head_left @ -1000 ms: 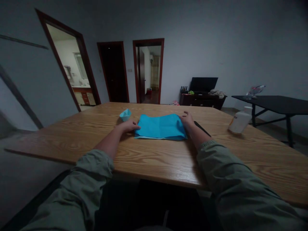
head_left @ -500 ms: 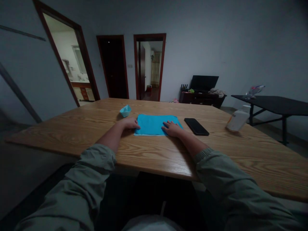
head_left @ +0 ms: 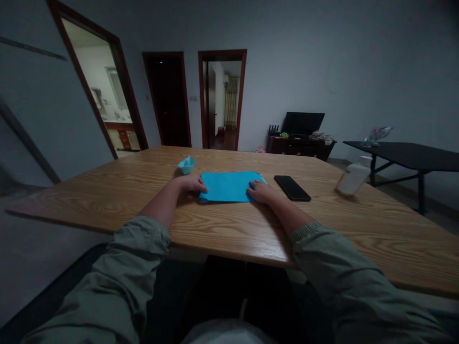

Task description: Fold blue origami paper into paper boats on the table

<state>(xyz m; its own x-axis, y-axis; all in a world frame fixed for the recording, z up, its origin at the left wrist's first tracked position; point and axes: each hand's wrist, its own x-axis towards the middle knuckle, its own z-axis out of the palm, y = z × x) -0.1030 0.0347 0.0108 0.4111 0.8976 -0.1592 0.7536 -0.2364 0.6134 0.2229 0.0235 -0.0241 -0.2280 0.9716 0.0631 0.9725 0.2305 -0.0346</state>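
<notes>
A folded sheet of blue paper (head_left: 229, 186) lies flat on the wooden table (head_left: 229, 224) in front of me. My left hand (head_left: 192, 183) rests at the paper's left edge, fingers curled against it. My right hand (head_left: 262, 192) lies on the paper's near right corner with fingers stretched flat, pressing it down. A small folded blue paper boat (head_left: 187, 165) stands just beyond my left hand, apart from it.
A black phone (head_left: 292, 188) lies right of the paper. A white bottle (head_left: 352, 178) stands further right on the table. Beyond are three doorways, a dark TV stand (head_left: 300, 145) and a black side table (head_left: 412, 155).
My right hand came from the paper's far right corner down onto its near right part, uncovering the phone. The paper looks shorter front to back than a second ago. My left hand stayed put.
</notes>
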